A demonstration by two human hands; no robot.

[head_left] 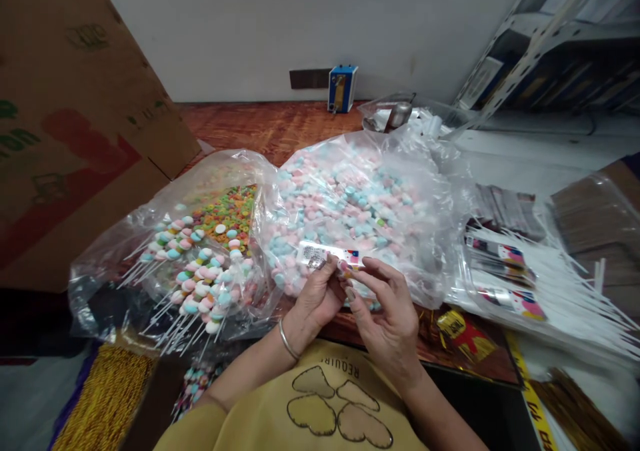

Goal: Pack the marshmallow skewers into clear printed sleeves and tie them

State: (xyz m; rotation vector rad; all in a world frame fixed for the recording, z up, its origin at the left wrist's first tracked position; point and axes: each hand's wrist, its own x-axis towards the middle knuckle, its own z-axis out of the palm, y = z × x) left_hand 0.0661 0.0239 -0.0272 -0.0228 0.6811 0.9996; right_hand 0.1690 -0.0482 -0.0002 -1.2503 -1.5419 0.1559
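A small printed plastic wrapper (313, 253), clear with coloured shapes at one end, is pinched between the thumb and fingers of my left hand (320, 297). My right hand (387, 311) meets it at the right end, its fingers bent around the wrapper's mouth. A small pink-and-white piece, seemingly a marshmallow, shows between the hands; fingers partly hide it. Behind them lies a large clear bag of pink and blue marshmallows (340, 204). To the left, marshmallow skewers (203, 287) on white sticks rest on clear plastic, beside a bag of coloured cereal rings (227, 214).
A tall cardboard box (80, 137) stands at the left. White sticks (580, 284) and printed wrappers (515, 303) lie at the right. A blue box-shaped device (343, 89) sits by the wall, near a metal cup (400, 115). Gold twisted cords (107, 397) are at lower left.
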